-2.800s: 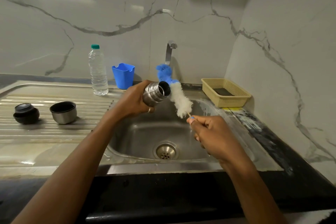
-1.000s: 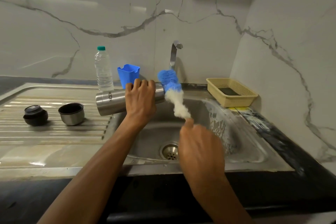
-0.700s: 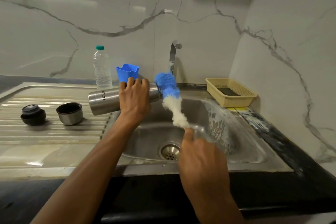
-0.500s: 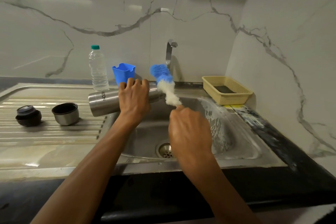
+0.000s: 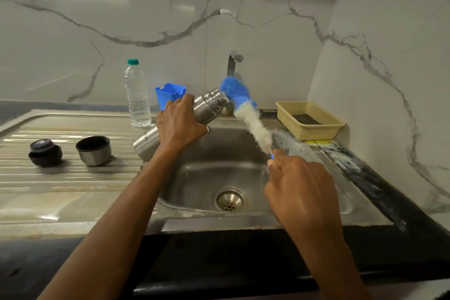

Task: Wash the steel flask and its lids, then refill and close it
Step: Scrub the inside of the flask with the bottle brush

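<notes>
Currently, per item: your L hand (image 5: 181, 124) wrapped round steel flask (image 5: 207, 107) mid-body, flask tilted over sink (image 5: 194, 178), mouth up & to R. Your R hand (image 5: 299, 192) clamped on bottle brush (image 5: 253, 119) handle, blue tip right at flask mouth. Black lid (image 5: 45, 152) & cup lid (image 5: 93, 150) well left of L hand, apart, on drainboard (image 5: 73, 178).

Kitchen: steel sink (image 5: 73, 178), tap (image 5: 232, 62).

The steel flask (image 5: 155, 137) shows only the letters "ON".
</notes>
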A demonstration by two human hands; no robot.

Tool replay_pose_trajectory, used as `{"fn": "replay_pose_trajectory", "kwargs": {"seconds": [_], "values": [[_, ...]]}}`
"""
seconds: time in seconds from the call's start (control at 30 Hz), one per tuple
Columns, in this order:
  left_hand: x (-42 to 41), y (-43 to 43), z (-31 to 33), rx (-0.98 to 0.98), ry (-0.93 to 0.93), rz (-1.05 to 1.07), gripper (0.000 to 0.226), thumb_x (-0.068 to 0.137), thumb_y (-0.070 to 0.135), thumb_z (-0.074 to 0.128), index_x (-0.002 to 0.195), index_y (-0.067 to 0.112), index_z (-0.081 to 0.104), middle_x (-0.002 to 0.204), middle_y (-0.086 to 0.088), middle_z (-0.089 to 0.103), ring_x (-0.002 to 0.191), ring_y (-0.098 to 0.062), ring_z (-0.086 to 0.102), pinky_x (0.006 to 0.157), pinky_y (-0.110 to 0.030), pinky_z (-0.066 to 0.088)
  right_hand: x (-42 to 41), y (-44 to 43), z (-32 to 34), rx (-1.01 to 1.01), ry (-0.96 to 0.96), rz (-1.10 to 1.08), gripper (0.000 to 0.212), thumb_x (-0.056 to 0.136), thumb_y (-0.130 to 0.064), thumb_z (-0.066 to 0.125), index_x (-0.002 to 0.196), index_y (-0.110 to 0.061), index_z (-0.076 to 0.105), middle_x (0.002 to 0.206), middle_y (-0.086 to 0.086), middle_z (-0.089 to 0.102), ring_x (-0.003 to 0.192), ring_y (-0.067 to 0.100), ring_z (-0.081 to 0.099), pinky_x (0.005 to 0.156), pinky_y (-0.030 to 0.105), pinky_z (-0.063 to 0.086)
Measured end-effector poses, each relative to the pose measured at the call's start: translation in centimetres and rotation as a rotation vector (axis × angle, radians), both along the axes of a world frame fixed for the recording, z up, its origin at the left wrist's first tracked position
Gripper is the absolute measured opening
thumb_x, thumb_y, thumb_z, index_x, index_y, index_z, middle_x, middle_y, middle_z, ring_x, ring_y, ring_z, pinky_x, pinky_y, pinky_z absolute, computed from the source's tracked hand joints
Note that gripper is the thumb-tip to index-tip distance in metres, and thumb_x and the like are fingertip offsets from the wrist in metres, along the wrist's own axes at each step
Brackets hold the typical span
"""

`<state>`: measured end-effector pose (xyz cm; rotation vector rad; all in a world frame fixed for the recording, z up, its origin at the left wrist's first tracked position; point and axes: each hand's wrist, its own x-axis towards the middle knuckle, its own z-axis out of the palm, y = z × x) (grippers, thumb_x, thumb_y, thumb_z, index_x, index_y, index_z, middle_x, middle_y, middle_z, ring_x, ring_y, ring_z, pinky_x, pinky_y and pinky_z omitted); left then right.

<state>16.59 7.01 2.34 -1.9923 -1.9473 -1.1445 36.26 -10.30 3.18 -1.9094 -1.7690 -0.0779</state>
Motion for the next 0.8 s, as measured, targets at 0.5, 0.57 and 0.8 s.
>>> {"fn": "replay_pose_trajectory", "kwargs": {"seconds": [0.5, 0.57, 0.8], "values": [[0.8, 0.2, -0.5, 0.050, -0.091, -0.062, 0.064, 0.062, 0.034, 0.085, 0.118, 0.017, 0.058, 0.100, -0.005, 0.064, 0.096, -0.029, 0.053, 0.075, -0.037, 0.038, -2.4, -1.7, -0.6, -0.093, -0.041, 0.095, 0.044, 0.108, -0.031, 0.037, 0.150, -0.023, 0.034, 0.095, -0.005, 0.062, 0.083, 0.009, 0.065, 0.072, 0.020, 0.055], [1.0, 0.0, -0.6, 0.049, -0.084, -0.063, 0.064, 0.062, 0.034, 0.085, 0.118, 0.016, 0.059, 0.100, -0.006, 0.063, 0.096, -0.029, 0.054, 0.076, -0.038, 0.042, -2.6, -1.4, -0.6, -0.109, -0.034, 0.074, 0.043, 0.107, -0.030, 0.039, 0.149, -0.021, 0.034, 0.100, -0.003, 0.064, 0.088, 0.012, 0.066, 0.075, 0.023, 0.055], [1.4, 0.2, -0.6, 0.010, -0.107, 0.005, 0.059, 0.063, 0.035, 0.083, 0.111, 0.011, 0.058, 0.093, -0.008, 0.062, 0.092, -0.034, 0.056, 0.075, -0.040, 0.044, -4.3, 0.3, -0.9, -0.091, -0.030, 0.031, 0.050, 0.106, -0.025, 0.045, 0.153, -0.015, 0.030, 0.116, 0.006, 0.064, 0.101, 0.019, 0.067, 0.085, 0.033, 0.058]]}}
